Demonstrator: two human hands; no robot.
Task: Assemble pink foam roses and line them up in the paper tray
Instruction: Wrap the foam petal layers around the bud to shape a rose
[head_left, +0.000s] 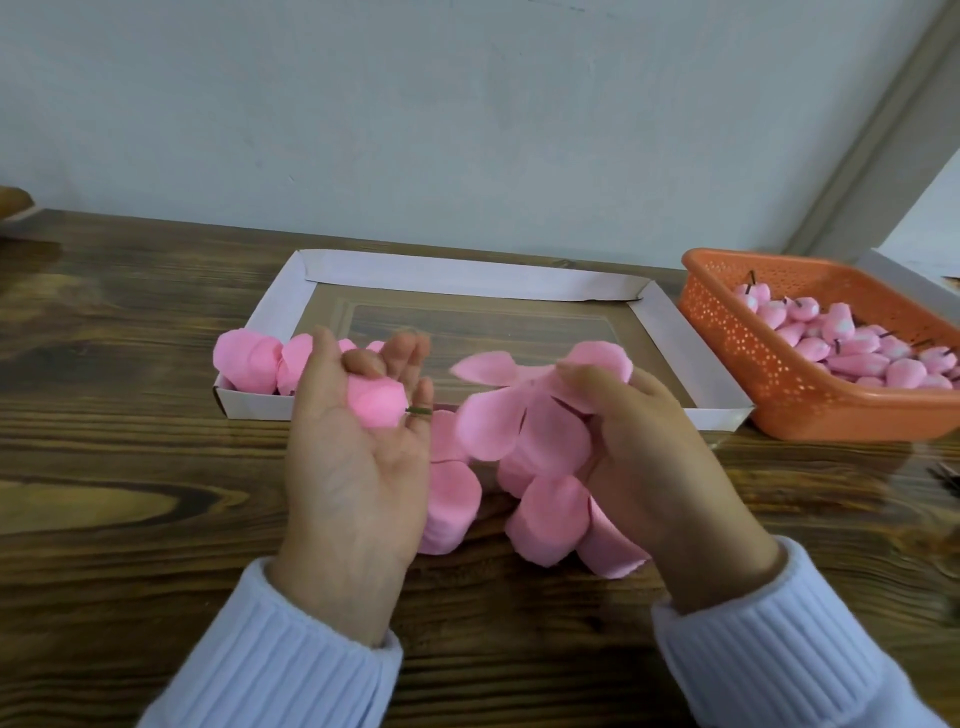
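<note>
Above the front middle of the wooden table (130, 395), we hold our two hands side by side. Our left hand (358, 447) lies palm up and grips a pink foam rose bud (376, 400): the thumb bends over its top and the fingers rise behind it, while its thin green stem (418, 411) pokes out to the right between two fingers. Our right hand (654, 447) pinches a pink petal sheet (519, 421) between thumb and curled fingers, raised just beside the tip of the stem; the sheet's rounded lobes fan out to the left. Under both hands, thick stacks of petal sheets (550, 519) lie on the table. Behind them sits the white paper tray (467, 278), its long side running along with the table's front edge. We see finished roses (254, 361) lined up at the tray's near left corner, touching one another and partly hidden by our left hand, so we cannot count them. Near the table's right edge stands an orange basket (727, 338) with pink buds (857, 348) heaped in it. White ribbed sleeves (270, 649) cover both wrists
</note>
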